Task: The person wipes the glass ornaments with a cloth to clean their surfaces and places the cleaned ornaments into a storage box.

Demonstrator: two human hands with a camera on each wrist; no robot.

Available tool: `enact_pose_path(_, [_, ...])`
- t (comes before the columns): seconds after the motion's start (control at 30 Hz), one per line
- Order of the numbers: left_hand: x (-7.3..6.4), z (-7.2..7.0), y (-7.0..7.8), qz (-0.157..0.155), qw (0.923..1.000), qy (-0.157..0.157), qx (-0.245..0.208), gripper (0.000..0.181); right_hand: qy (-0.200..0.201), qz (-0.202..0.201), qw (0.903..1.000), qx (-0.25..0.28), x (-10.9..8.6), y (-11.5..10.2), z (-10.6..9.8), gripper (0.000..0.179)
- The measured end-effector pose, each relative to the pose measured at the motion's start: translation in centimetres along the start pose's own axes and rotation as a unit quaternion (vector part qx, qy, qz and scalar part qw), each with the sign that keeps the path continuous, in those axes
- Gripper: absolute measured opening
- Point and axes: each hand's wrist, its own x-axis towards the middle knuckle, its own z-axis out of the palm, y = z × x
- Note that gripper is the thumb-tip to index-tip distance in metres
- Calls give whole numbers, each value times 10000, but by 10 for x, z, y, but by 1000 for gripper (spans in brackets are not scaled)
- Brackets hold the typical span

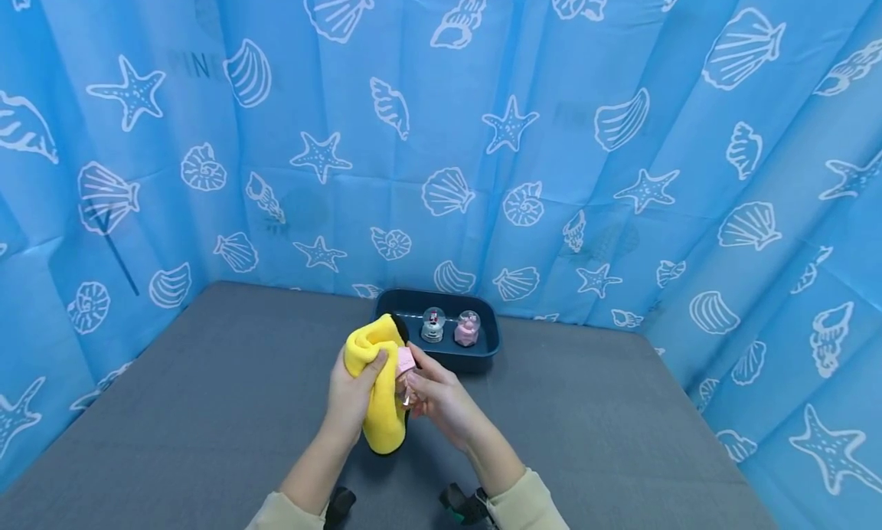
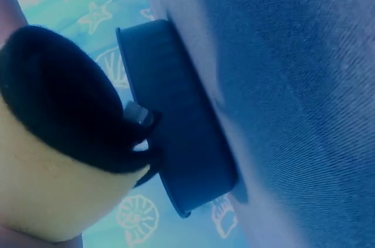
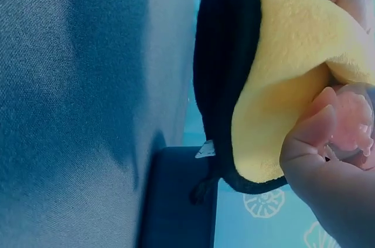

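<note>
My left hand (image 1: 350, 392) grips a yellow cloth (image 1: 382, 430) with black edging, bunched up above the grey table. A small snow globe with a pink base (image 1: 406, 359) is pinched in the fingers of my right hand (image 1: 446, 400), its base up and its clear dome down against the cloth. The right wrist view shows a pink figure inside the globe (image 3: 350, 122), with the thumb over part of it and yellow cloth (image 3: 287, 84) behind. In the left wrist view the cloth (image 2: 53, 183) covers the left side, and the globe is hidden.
Just beyond my hands, a dark blue tray (image 1: 458, 361) stands on the grey table (image 1: 586, 423). Inside it are a snow globe with a white base (image 1: 432, 327) and another with a pink base (image 1: 466, 331). A blue seashell curtain (image 1: 413, 147) hangs behind the table.
</note>
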Motion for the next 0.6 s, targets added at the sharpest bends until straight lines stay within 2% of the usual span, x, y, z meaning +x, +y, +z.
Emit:
enact_pose_path(0.2, [3,-6,4,-262,9991,82,-309,53,379,-24,9993,-6,-2,0,-4,63])
enact_pose_path(0.37, [-1,-7,7,-280,9984,-345,-342,54,707,-199,9970,-251,-1,1,-6,60])
enact_pose_path(0.5, [-5,-1,6,-252,9970,-699,-231,62,654,-274,9968,-358,1,3,-6,61])
enact_pose_path(0.6, [-7,1,4,-219,9965,-796,-152,66,573,-324,9967,-469,3,5,-6,62])
